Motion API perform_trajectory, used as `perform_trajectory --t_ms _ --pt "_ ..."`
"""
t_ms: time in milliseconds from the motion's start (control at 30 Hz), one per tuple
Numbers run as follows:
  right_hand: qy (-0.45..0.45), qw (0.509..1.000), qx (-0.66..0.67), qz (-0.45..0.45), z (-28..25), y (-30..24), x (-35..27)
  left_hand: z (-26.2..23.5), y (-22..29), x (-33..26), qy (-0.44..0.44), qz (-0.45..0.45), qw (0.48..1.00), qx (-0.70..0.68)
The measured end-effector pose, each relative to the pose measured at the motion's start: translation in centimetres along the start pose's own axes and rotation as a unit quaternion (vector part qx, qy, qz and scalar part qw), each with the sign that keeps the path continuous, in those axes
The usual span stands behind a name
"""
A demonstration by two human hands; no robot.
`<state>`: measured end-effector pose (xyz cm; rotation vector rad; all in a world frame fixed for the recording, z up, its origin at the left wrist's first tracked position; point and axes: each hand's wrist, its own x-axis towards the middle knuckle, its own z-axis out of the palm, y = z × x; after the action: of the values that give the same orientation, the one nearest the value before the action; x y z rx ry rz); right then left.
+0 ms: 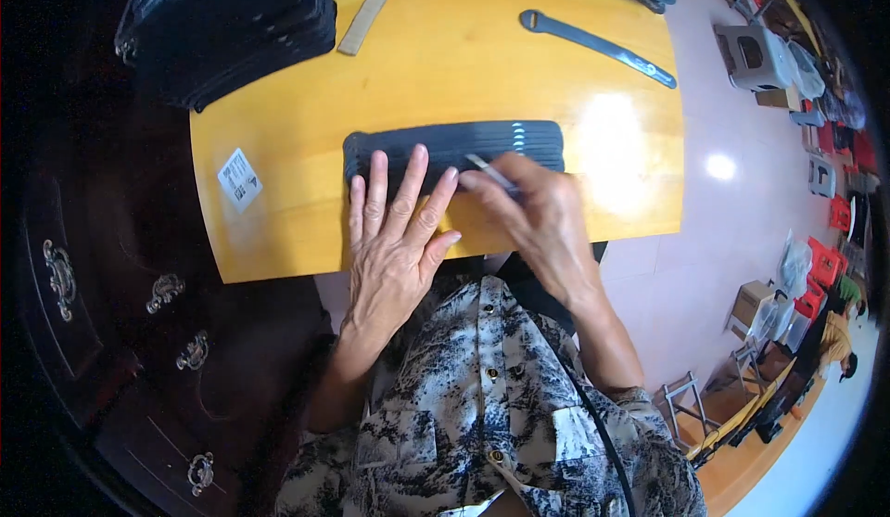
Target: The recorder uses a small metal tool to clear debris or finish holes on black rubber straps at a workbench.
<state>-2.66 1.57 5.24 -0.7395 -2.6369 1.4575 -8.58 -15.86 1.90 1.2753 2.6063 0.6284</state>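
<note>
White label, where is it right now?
In the head view, the white label lies on the yellow table near its left edge, to the left of the left hand and the dark strips.

Left head-worn fisheye, facing down, close above yellow table (pixel 287 211), reaching wide sideways.

Likely a workshop: dark strips (pixel 477 137) lined up on a yellow table (pixel 297 146), people (pixel 836 339) at a distant bench (pixel 771 450).
</note>
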Motion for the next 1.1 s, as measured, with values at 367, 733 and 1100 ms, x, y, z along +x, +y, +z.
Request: perform_trajectory --t_ms 367,733,1100 --pt "0.155 0.986 -0.018 0.059 -7.7 6.2 1.9 -3.4 -0.4 3.7 0.052 0.014 0.998 -0.038" --pt "0.213 0.956 -0.187 -0.072 -10.7 8.3 8.1 2.0 -1.6 21.2 0.084 0.139 0.984 -0.081" --pt "0.075 0.993 -0.087 -0.018 -10.7 5.4 4.6 -0.8 0.2 15.0 0.014 0.066 0.932 -0.356"
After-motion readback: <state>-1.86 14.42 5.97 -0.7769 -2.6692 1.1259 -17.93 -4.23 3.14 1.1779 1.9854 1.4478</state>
